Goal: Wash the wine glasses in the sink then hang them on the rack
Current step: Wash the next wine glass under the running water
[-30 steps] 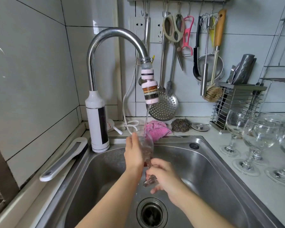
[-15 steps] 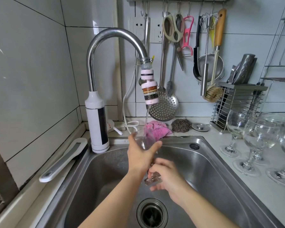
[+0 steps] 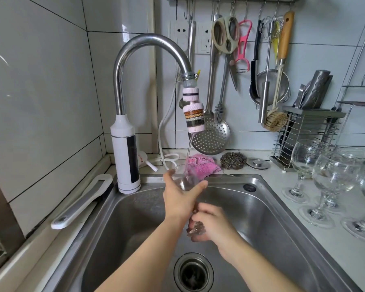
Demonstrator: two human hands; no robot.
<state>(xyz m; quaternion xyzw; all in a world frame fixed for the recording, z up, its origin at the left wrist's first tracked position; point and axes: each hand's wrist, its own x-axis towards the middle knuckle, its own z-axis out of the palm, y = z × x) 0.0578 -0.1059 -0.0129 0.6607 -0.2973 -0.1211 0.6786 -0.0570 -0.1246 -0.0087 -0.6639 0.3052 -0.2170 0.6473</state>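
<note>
Head view: I see the clear stemmed wine glass (image 3: 184, 180) held over the stainless steel sink (image 3: 124, 228), at about the centre of my picture, its mouth facing up. My left hand (image 3: 177, 197) has its grip wrapped round the bowl, thumb on one side and fingers on the other. My right hand (image 3: 211, 224), just toward 5 o'clock of the left, has its grip closed on the glass's foot.

A thin stream of water (image 3: 189, 150) falls from the pink and white tap filter (image 3: 193, 116) on the curved chrome faucet (image 3: 148, 41) and runs into the bowl. The round black drain (image 3: 193, 272) lies at 6 o'clock of both hands.

Toward 3 o'clock, several more clear wine glasses (image 3: 333, 180) stand upright and close together on the pale desk (image 3: 346, 260) beside the sink. At 12 o'clock of the held glass, a pink cloth (image 3: 200, 165) lies behind the sink rim, with a steel wool scourer (image 3: 233, 160) just beside it toward 3 o'clock.
</note>
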